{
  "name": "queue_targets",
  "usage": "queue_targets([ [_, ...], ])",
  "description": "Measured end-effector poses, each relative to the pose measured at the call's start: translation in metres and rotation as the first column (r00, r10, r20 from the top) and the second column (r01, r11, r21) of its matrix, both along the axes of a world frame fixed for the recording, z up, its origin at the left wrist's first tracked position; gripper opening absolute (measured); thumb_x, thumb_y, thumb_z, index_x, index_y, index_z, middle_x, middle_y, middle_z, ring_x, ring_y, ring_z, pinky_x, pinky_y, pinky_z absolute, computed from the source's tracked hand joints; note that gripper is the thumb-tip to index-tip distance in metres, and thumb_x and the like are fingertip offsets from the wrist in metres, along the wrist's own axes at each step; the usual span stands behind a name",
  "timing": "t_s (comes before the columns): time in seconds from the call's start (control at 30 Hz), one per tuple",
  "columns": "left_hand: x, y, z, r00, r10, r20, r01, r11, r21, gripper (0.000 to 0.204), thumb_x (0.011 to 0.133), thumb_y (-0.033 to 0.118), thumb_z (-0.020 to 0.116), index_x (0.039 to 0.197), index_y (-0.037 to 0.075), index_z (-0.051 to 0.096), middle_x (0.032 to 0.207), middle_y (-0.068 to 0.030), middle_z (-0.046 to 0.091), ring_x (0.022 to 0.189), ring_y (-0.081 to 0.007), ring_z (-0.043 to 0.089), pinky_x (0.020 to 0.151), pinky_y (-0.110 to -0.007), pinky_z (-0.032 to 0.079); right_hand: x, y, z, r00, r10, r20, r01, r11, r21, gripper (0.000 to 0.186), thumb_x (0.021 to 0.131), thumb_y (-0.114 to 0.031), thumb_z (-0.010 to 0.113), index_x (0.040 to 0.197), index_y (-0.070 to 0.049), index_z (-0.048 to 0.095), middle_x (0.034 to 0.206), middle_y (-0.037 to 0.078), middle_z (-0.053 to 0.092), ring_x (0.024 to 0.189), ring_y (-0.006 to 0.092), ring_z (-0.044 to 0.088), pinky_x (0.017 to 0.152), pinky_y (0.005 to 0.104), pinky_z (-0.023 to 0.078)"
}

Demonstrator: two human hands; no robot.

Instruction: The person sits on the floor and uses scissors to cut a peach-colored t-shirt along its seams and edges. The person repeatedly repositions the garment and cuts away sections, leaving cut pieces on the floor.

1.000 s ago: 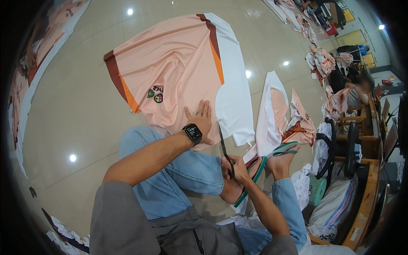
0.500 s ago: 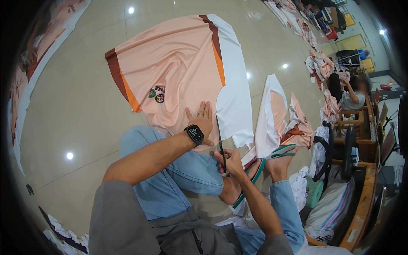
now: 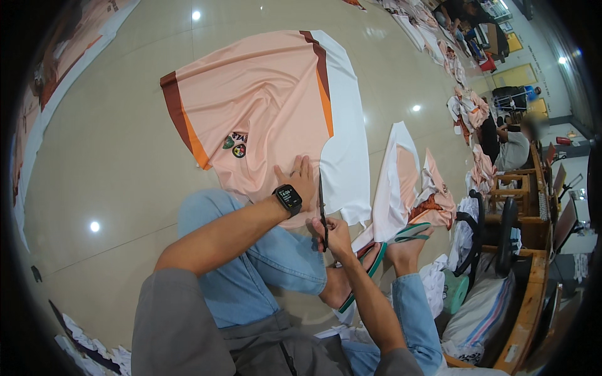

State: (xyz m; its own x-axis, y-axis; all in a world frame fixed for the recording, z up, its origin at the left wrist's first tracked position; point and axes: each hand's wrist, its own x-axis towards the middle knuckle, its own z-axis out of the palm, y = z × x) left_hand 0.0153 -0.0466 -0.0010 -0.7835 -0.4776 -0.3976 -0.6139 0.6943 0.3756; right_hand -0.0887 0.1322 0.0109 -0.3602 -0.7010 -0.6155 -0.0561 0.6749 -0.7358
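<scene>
A peach fabric panel (image 3: pixel 257 81) with dark brown and orange bands lies spread on the floor, slightly rumpled around its small printed badges. White fabric (image 3: pixel 346 119) runs along its right side. My left hand (image 3: pixel 303 183), a black watch on its wrist, rests on the panel with fingers stretched out. Beside it, my right hand (image 3: pixel 337 237) grips black scissors (image 3: pixel 322 210). Their blades point away from me along the line between peach and white; how wide they are parted is hard to see.
White and peach scraps (image 3: pixel 396 182) lie right of the panel, near my sandalled feet (image 3: pixel 406 247). A wooden bench (image 3: pixel 527 307), a white sack (image 3: pixel 480 313) and a black chair (image 3: pixel 505 238) stand at the right. Another person (image 3: pixel 514 150) sits farther back; more fabric (image 3: pixel 81 69) lies far left.
The scissors have turned slightly, their handles moving a little left with my right hand. My left hand stays flat on the panel. The whole view has shifted slightly.
</scene>
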Motion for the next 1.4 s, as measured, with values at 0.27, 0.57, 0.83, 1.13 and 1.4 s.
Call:
queue_targets([
  [0.27,0.002,-0.013,0.004,0.997,0.079,0.024,-0.079,0.997,-0.005,0.083,0.092,0.016,0.063,0.161,-0.008,0.025,0.175,-0.0213,0.01,0.162,-0.0379,0.01,0.111,-0.084,0.021,0.0,-0.02,-0.004,0.985,-0.137,0.105,0.143,0.988,-0.055,0.069,0.094,-0.07,0.065,0.09,-0.001,0.064,0.058,0.002,0.057,0.042,0.0126,0.055,0.039,0.0277,0.042],
  [0.57,-0.002,-0.017,-0.011,0.995,0.101,-0.008,-0.101,0.99,-0.094,0.072,0.095,0.025,0.063,0.159,0.001,0.04,0.174,-0.0196,0.017,0.16,-0.0371,0.018,0.108,-0.082,0.028,0.027,-0.039,-0.005,0.986,-0.17,0.004,0.169,0.984,-0.062,0.067,0.096,-0.067,0.066,0.091,0.0,0.064,0.059,0.003,0.057,0.042,0.0134,0.055,0.039,0.0279,0.043],
  [0.83,-0.001,-0.033,0.012,0.996,0.093,-0.015,-0.093,0.995,0.036,0.045,0.091,0.025,0.069,0.134,0.011,0.068,0.164,-0.018,0.036,0.153,-0.0362,0.03,0.106,-0.08,0.033,0.031,-0.066,0.0,0.948,-0.277,0.157,0.301,0.94,-0.159,0.065,0.097,-0.061,0.068,0.087,0.002,0.062,0.058,0.005,0.055,0.042,0.0153,0.054,0.04,0.0317,0.043],
  [1.13,-0.001,-0.043,0.012,0.992,0.112,-0.063,-0.107,0.991,0.08,0.041,0.088,0.032,0.074,0.126,0.017,0.073,0.148,-0.0122,0.052,0.141,-0.031,0.044,0.099,-0.07,0.042,0.049,-0.08,0.004,0.884,-0.373,0.282,0.422,0.896,-0.138,0.059,0.097,-0.058,0.07,0.078,-0.004,0.055,0.058,0.004,0.05,0.044,0.0169,0.053,0.04,0.0336,0.041],
  [1.4,-0.002,-0.056,0.015,0.993,0.076,-0.094,-0.068,0.994,0.086,0.035,0.089,0.032,0.073,0.119,0.014,0.076,0.128,-0.0104,0.068,0.131,-0.027,0.056,0.089,-0.057,0.053,0.042,-0.099,-0.015,0.846,-0.435,0.308,0.497,0.852,-0.163,0.057,0.096,-0.056,0.072,0.08,-0.004,0.055,0.059,0.004,0.05,0.042,0.0171,0.048,0.039,0.0341,0.039],
])
